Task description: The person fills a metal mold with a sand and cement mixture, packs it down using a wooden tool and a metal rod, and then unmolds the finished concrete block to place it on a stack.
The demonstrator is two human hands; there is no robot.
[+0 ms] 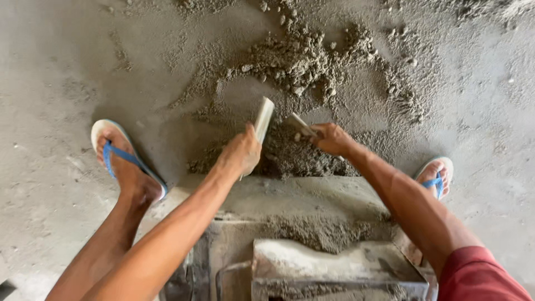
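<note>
The left hand [241,153] was seen closed in a fist around a flat, pale scraper [263,119], the blade held upright and tilted slightly outward from the knuckles. The right hand [332,138] was likewise closed on a second, darker flat scraper [301,125], its blade angled toward the first so that the two tips nearly met, a narrow gap being left between them. Directly beneath and between both sets of fingers lay a mound of damp grey mortar mix [298,155], coarse and crumbly, with small lumps visible. The step in hand was judged to be the gathering of this loose mix between the two blades. The next move was judged to call for the blades to be pressed together under the mound and drawn back toward the body, with even pressure so that the crumbly material would not spill past the edges. Beyond the fingertips, further mix [301,58] was scattered in a ragged arc over the concrete floor [61,61]. Nearer the wrists, a grey mould [334,267] partly filled with the same material was seen. Outside each forearm a foot in a blue-strapped sandal [125,159] was planted.
</note>
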